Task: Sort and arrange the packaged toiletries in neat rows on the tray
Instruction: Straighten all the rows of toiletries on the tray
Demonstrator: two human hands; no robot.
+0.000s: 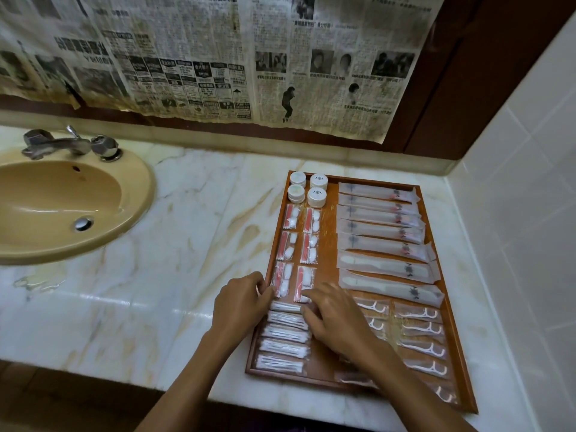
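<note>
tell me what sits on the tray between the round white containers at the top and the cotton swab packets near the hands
In the head view, two columns of red-and-white packets fill that stretch of the tray, from the round containers down to the swab packets.

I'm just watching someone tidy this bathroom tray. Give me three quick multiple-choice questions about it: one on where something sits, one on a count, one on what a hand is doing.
1. Where do the small round white lidded jars sit on the brown wooden tray?
A. Far left corner
B. Near right corner
C. Middle

2. How many round white jars are there?
A. Two
B. Four
C. Six

3. What is the left hand doing?
A. Turning the metal tap
B. Touching a clear packet of red sticks and cotton at the tray's left edge
C. Resting in the tan basin

Answers:
1 A: they cluster at the tray's far left corner, towards the wall.
2 B: two rows of two show.
3 B: its fingertips meet that packet, while the right hand lies over the neighbouring packets.
</note>
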